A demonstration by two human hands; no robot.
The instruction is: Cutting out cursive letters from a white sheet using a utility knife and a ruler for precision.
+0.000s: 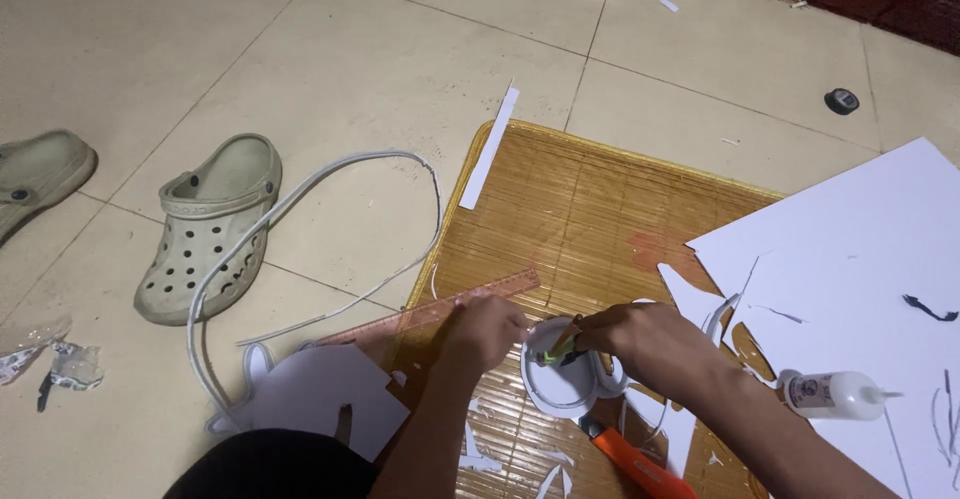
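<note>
1. Floor: pale beige tiles with dark grout lines; dim light; a strip of dark wood along the top right corner.
2. Mat: woven bamboo, golden brown, laid on the tiles; a reddish stain near its right part; white paper scraps scattered on its near end.
3. Clogs: one pale grey-green clog on the tiles at left, a second cut by the left edge.
4. White strip: long, curled in a loop beside the nearer clog.
5. Paper strip: narrow, white, lying across the mat's top left corner.
6. Ruler: clear, reddish, lying diagonally over the mat's left edge, just above the left hand.
7. White sheet: large, partly cut out, covering the mat's right side; a glue bottle lies on it.
8. Orange cutter: on the mat, below the hands.
9. Black tape roll: on the tiles, far right.
10. White round piece: on the mat between the hands, centre.
11. Left hand: fingers curled, pressed against the round piece's left rim.
12. Right hand: fingers pinched round a small thin tool, its tip over the round piece.
</note>
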